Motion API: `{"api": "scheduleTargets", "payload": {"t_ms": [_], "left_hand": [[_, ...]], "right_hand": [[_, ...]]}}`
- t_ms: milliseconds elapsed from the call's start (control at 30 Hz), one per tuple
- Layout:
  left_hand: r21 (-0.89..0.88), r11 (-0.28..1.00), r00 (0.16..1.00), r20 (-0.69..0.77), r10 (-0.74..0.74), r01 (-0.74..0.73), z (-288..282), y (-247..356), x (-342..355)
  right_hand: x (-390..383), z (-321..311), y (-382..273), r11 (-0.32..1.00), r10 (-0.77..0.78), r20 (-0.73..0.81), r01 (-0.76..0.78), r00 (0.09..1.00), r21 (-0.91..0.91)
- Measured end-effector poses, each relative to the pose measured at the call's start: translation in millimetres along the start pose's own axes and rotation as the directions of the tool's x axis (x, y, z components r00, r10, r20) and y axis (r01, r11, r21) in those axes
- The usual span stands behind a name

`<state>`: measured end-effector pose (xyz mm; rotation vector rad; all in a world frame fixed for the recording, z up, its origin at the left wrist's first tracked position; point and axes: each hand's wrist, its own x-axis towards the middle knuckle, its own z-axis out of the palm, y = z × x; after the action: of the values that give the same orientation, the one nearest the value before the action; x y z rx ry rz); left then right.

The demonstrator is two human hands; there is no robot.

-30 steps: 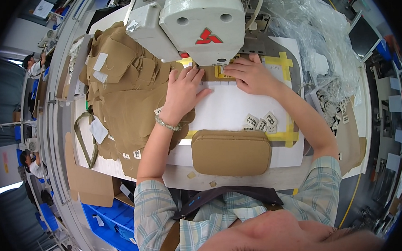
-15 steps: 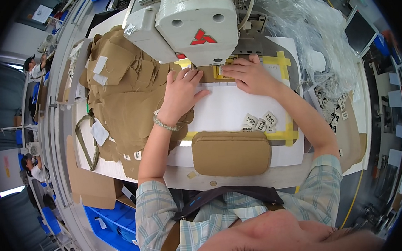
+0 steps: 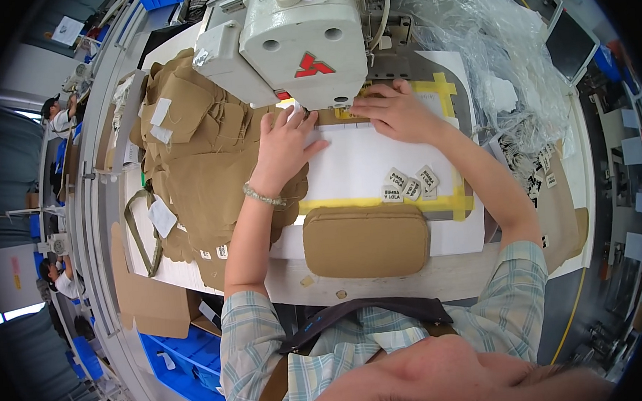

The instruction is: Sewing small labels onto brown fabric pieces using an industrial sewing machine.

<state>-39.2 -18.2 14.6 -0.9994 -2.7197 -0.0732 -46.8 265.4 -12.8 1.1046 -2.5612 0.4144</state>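
Observation:
Under the white sewing machine head lies a strip of brown fabric, its far part hidden by the machine. My left hand rests at the strip's left end, fingers spread and thumb pointing right. From the right, my right hand reaches in with fingers stretched out over a yellow-edged piece beside the needle area; its fingertips are partly hidden. Both hands lie on top of the work rather than gripping it. Nearer me, several small white labels sit on a white sheet edged with yellow tape.
A stack of rounded brown panels lies at the front edge. Brown fabric pieces are heaped left, clear plastic wrapping at the back right. Blue bins stand below the table's left side. Other people work far left.
The whole view has shifted slightly, with the machine appearing further left and higher. Both hands keep nearly the same pose on the brown strip.

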Motion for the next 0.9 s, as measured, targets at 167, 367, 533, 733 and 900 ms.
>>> {"api": "scheduleTargets", "payload": {"t_ms": [167, 367, 533, 733, 900], "left_hand": [[-0.013, 1.000, 1.000, -0.014, 0.002, -0.002, 0, 0, -2], [-0.012, 1.000, 1.000, 0.005, -0.012, 0.012, -4, 1, -2], [-0.051, 0.999, 0.998, 0.057, 0.005, -0.002, -7, 3, -3], [-0.132, 0.985, 0.994, -0.013, 0.109, -0.110, -8, 7, 2], [-0.164, 0.977, 0.990, 0.007, 0.137, -0.134, 0, 6, 5]], "right_hand": [[0, -1, -4, 1.000, 0.027, 0.042, -0.028, 0.999, 0.010], [-7, 7, -3, 0.999, -0.010, -0.047, 0.008, 0.999, -0.050], [-16, 1, -9, 0.991, -0.066, -0.034, 0.061, 0.997, -0.122], [-7, -1, -21, 0.991, -0.108, -0.008, 0.107, 0.994, -0.080], [-1, 5, -25, 0.994, -0.106, 0.032, 0.106, 0.994, -0.016]]}}
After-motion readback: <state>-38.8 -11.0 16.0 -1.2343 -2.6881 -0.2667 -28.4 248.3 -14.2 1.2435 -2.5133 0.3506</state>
